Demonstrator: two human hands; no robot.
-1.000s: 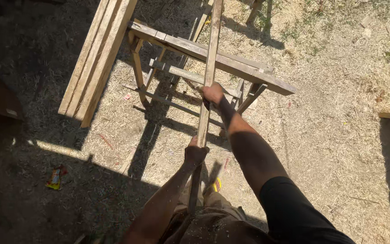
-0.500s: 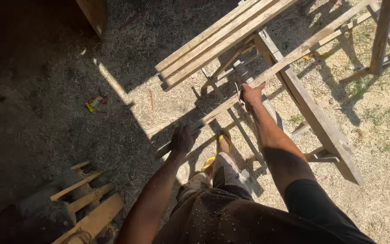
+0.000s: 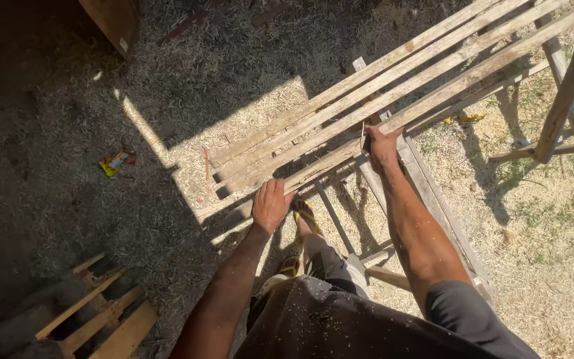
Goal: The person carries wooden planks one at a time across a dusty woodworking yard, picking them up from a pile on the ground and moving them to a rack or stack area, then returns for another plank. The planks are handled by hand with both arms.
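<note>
A long wooden plank [image 3: 433, 93] lies slanted from lower left to upper right, next to two similar planks [image 3: 340, 100] stacked across a wooden sawhorse [image 3: 426, 193]. My left hand [image 3: 271, 205] grips the plank near its lower end. My right hand [image 3: 382, 147] holds the same plank farther along, where it crosses the sawhorse beam. My legs and a yellow sandal [image 3: 305, 211] show below the plank.
Ground is dry straw and dirt, half in deep shadow at left. A second wooden frame [image 3: 566, 100] stands at the right. Loose wood pieces [image 3: 101, 319] lie at lower left. A small coloured wrapper [image 3: 117, 161] lies on the ground. A wooden board corner [image 3: 111, 20] sits at top.
The view has swung round, so the planks now run diagonally across the top. My left hand has moved up the plank; both hands still hold it.
</note>
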